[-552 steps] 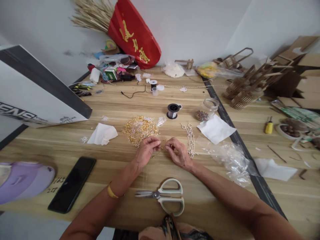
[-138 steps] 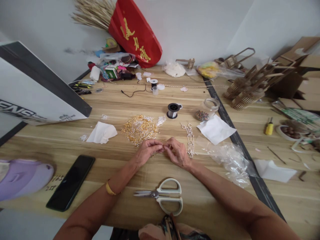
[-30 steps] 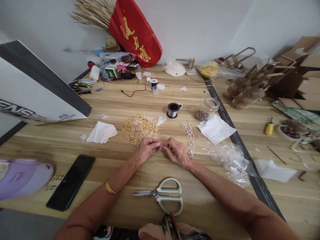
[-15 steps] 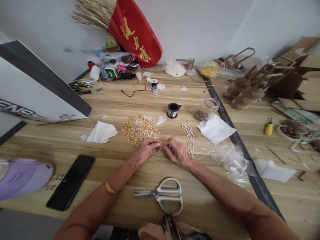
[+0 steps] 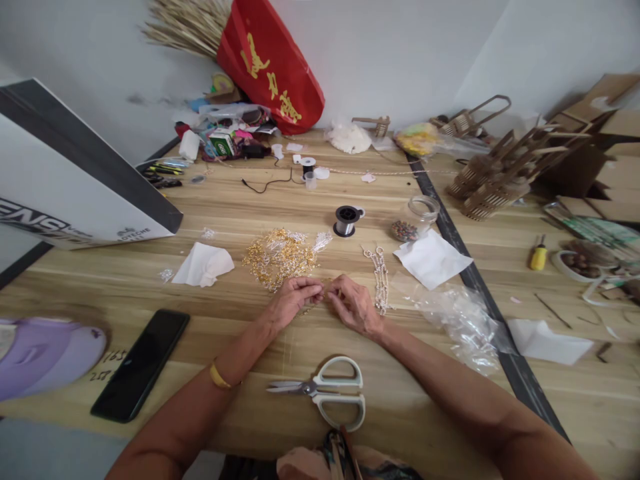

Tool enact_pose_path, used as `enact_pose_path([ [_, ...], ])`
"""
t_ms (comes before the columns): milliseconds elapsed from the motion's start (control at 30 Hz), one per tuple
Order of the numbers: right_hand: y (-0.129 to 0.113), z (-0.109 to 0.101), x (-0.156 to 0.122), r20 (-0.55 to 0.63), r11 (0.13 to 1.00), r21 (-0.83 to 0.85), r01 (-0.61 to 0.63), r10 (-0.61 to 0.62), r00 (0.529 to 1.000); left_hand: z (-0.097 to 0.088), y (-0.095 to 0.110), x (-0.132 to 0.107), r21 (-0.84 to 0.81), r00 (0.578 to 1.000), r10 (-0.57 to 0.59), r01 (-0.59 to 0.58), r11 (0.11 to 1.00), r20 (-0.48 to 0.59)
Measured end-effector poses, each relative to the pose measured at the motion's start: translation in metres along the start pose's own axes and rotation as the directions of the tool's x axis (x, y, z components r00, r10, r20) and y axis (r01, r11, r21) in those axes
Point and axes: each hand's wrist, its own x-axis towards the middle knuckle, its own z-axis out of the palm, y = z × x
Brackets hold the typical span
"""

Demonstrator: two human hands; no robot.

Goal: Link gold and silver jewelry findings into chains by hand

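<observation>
My left hand (image 5: pixel 299 298) and my right hand (image 5: pixel 354 303) are close together over the table, their fingertips pinched almost tip to tip. Whatever they hold is too small to make out; a bit of fine beaded strand shows under the left fingers. Just beyond the left hand lies a tangled heap of gold and silver bead chains (image 5: pixel 280 259). Several pale beaded strands (image 5: pixel 381 280) lie to the right of my right hand. Scissors (image 5: pixel 320 388) with white handles rest nearer my body, and a spool of silvery wire (image 5: pixel 346 221) stands beyond the hands.
A black phone (image 5: pixel 141 365) and a lilac object (image 5: pixel 50 357) lie at left. White paper (image 5: pixel 203 265) is near the heap. To the right are a glass jar (image 5: pixel 423 212) of dark beads, another paper sheet (image 5: pixel 433 258) and crumpled clear plastic (image 5: pixel 467 327).
</observation>
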Motion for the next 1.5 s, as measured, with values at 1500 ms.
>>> enact_pose_path([
  [1500, 0.0017, 0.0011, -0.0008, 0.016, 1.000, -0.002, -0.012, 0.012, 1.000, -0.0072, -0.0091, 0.0023, 0.104, 0.998, 0.040, -0.045, 0.994, 0.042],
])
